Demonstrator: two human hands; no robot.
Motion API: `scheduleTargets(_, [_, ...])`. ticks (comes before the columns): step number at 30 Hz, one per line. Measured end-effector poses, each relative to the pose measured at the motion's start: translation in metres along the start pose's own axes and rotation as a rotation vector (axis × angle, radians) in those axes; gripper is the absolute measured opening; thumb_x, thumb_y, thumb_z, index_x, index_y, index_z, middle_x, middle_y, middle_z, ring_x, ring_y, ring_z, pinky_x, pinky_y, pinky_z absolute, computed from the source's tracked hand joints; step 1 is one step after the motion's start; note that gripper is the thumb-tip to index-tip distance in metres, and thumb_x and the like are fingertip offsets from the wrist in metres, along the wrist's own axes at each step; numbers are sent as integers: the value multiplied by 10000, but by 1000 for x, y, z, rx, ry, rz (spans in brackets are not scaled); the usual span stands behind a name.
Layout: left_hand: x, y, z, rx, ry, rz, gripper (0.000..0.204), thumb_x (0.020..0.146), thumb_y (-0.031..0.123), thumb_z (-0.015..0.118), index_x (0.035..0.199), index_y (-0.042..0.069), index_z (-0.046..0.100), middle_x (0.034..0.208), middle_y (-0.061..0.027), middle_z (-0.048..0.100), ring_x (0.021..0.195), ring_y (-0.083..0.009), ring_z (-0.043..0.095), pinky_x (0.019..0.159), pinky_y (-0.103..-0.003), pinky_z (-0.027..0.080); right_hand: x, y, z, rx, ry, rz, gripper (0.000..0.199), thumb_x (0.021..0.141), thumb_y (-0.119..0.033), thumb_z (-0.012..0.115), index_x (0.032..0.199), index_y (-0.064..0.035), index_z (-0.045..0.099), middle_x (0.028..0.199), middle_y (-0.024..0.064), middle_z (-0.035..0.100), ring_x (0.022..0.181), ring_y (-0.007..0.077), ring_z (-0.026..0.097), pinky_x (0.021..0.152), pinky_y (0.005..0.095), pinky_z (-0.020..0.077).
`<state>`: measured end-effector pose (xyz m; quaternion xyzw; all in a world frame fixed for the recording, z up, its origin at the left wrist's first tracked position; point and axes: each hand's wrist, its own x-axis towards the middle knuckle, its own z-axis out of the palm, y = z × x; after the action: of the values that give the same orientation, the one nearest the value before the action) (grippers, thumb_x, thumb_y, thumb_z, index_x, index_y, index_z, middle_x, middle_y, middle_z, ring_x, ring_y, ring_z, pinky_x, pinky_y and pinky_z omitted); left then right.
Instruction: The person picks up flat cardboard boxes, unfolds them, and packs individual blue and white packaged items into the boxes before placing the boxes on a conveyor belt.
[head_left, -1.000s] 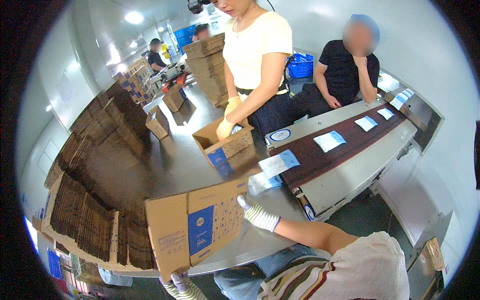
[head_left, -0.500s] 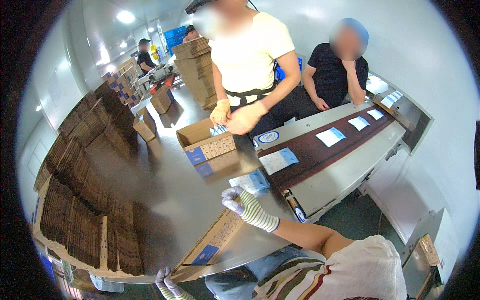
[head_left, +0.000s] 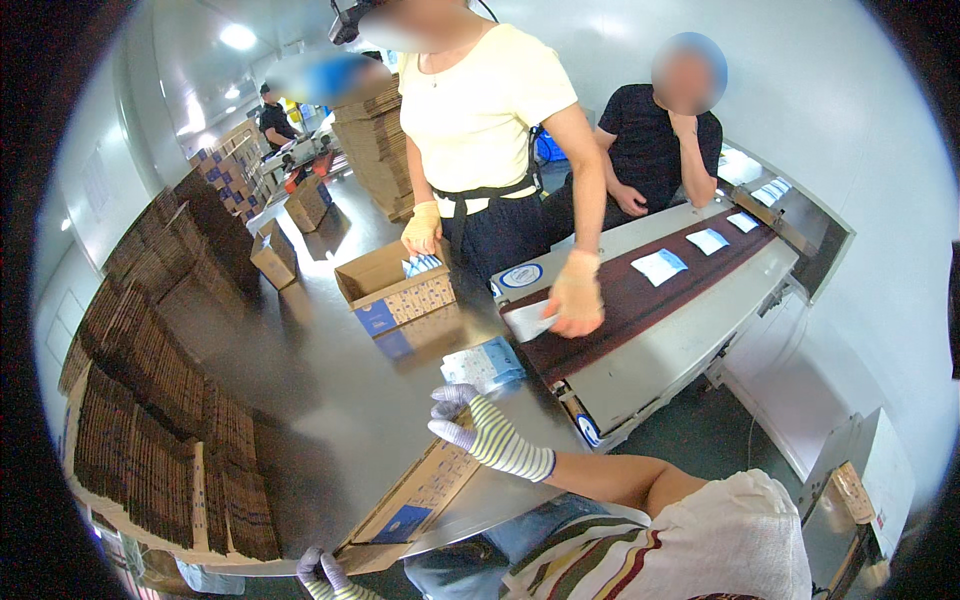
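A flattened brown carton with blue print (head_left: pixel 415 495) lies slanted over the near edge of the steel table (head_left: pixel 320 390). My left hand (head_left: pixel 325 575), in a striped glove, grips the carton's near end at the bottom of the view. My right hand (head_left: pixel 485 435), also gloved, hovers with fingers apart at the carton's far end, touching or just above it. A small blue-and-white packet (head_left: pixel 485 365) lies on the table just beyond my right hand.
Stacks of flat cartons (head_left: pixel 150 400) line the table's left side. An open carton (head_left: pixel 395 290) holding packets stands farther back. A co-worker in a yellow shirt presses a gloved hand (head_left: pixel 575 295) on a packet on the brown conveyor belt (head_left: pixel 640 300). Another person sits behind it.
The carton went from standing upright to lying flat across the table edge. The open carton and the co-worker's hands moved apart; one of the co-worker's hands now reaches onto the belt.
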<state>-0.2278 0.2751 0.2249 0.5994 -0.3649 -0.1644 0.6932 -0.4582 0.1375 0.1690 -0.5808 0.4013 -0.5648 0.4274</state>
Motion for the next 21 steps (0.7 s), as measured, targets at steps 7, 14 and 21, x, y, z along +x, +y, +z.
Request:
scheduleTargets(7, [-6,3,0,88,91,48,148,886,93,575,977,-23,586,944,-77,589,852,-185,520,825,-316,430,-2,-3,0,11,50,-131,376,830,-178,690,1120,-32,501,889,55,592,830,147,569,777,301,467])
scheduleTargets(14, [-16,10,6,117,101,42,216,873,118,600,1033,-22,565,982,-104,584,875,-216,525,844,-338,429,-10,-9,-6,70,63,-68,412,814,-178,708,1136,-21,504,921,65,593,844,142,567,801,289,471])
scheduleTargets(21, [-28,27,-1,106,-28,160,303,864,155,617,1098,-10,517,1038,-104,568,927,-233,526,863,-363,429,-13,-34,-17,23,-17,-27,566,811,-250,704,1240,9,441,1066,132,583,1007,219,565,905,331,451])
